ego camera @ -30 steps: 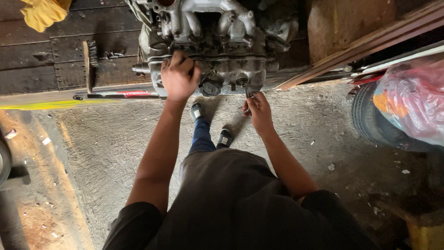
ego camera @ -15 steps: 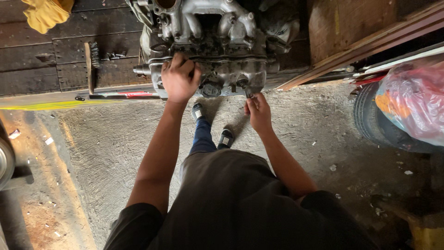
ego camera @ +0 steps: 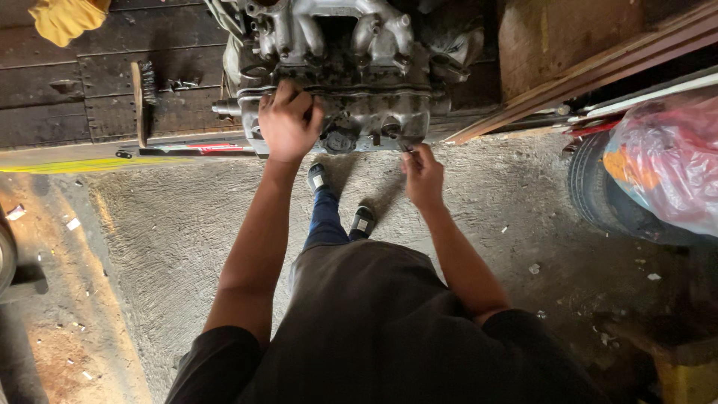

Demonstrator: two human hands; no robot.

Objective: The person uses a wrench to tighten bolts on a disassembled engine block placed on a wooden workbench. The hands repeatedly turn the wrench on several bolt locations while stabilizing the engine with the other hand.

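A grimy metal engine block [ego camera: 351, 67] rests on a low dark wooden platform in front of me. My left hand [ego camera: 286, 123] grips the engine's near left edge, fingers curled over the metal. Lower and to the right, my right hand [ego camera: 422, 176] pinches a small dark tool at the engine's front face; the tool's tip is mostly hidden by my fingers. Both arms are stretched forward. My feet in dark shoes [ego camera: 340, 198] stand on the concrete just below the engine.
A wire brush [ego camera: 140, 97] lies on the dark platform [ego camera: 90, 82] to the left, with a yellow cloth [ego camera: 67, 16] at the top left. A tyre [ego camera: 598, 194] and a red plastic bag [ego camera: 666, 161] sit at the right. Wooden planks [ego camera: 598, 63] lean behind.
Both hands stay on the engine in nearly the same places; my view has shifted only slightly.
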